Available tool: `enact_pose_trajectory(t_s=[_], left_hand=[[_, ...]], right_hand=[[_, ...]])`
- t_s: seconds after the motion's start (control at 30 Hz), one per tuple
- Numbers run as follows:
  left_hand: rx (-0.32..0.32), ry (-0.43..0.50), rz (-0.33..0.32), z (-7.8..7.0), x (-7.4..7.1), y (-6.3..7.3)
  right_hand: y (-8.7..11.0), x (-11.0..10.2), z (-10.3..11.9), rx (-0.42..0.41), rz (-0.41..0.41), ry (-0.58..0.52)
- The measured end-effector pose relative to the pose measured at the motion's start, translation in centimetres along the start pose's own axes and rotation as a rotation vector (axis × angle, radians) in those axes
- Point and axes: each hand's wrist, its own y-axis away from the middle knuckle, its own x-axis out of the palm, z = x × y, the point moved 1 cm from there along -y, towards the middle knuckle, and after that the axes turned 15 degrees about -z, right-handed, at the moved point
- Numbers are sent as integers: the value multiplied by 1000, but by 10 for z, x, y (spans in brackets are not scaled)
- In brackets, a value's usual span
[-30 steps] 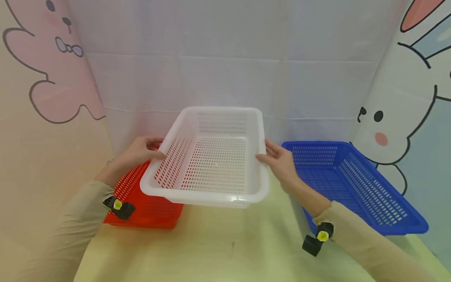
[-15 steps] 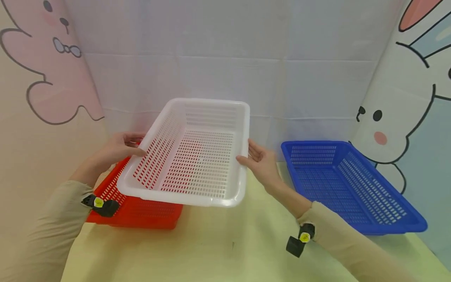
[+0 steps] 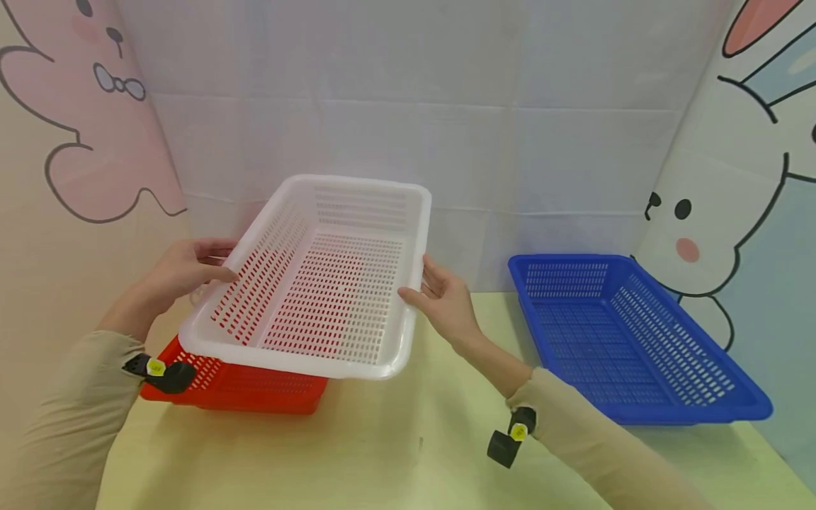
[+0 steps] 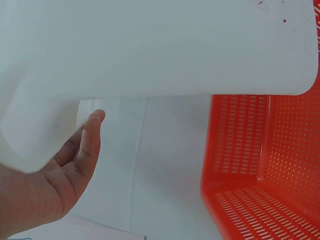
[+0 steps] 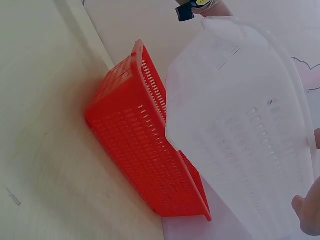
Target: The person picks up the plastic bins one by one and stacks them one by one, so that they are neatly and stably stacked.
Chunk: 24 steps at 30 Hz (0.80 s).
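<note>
A white perforated plastic basket (image 3: 408,322) is held up between my two hands, tilted, above the red basket (image 3: 268,393). My left hand (image 3: 185,273) grips its left rim, thumb on top and fingers beneath. On the opposite rim, my right hand (image 3: 446,301) pinches with the thumb on the inner side and the fingers outside. The white basket hides much of the red one in the head view. From the right wrist, the white basket (image 5: 235,125) overlaps the opening of the red basket (image 5: 135,140), which stands on the table.
A blue perforated basket (image 3: 644,414) stands on the right of the pale yellow table (image 3: 357,453). Behind hangs a whitish cloth backdrop (image 3: 395,142); cartoon-printed sheets flank both sides. A black camera (image 3: 503,448) is strapped to each wrist.
Both hands have carried the white basket leftward, from the middle of the table to over the red basket. It tilts a little more. The red and blue baskets have stayed in place.
</note>
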Motion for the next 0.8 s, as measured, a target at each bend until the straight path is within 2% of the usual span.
enact_pose_trajectory(t_s=[0.27, 0.4, 0.5, 0.67, 0.8], left_hand=[[-10, -11, -35, 9, -8, 1], [8, -24, -53, 13, -13, 2], [21, -34, -45, 14, -17, 3], [38, -56, -3, 17, -22, 4], [33, -81, 8, 22, -26, 4]], right_hand=[[2, 12, -2, -28, 27, 25], [2, 17, -1, -7, 71, 30], [1, 18, -1, -6, 92, 64], [0, 21, -4, -63, 91, 177], [3, 26, -6, -98, 127, 207]])
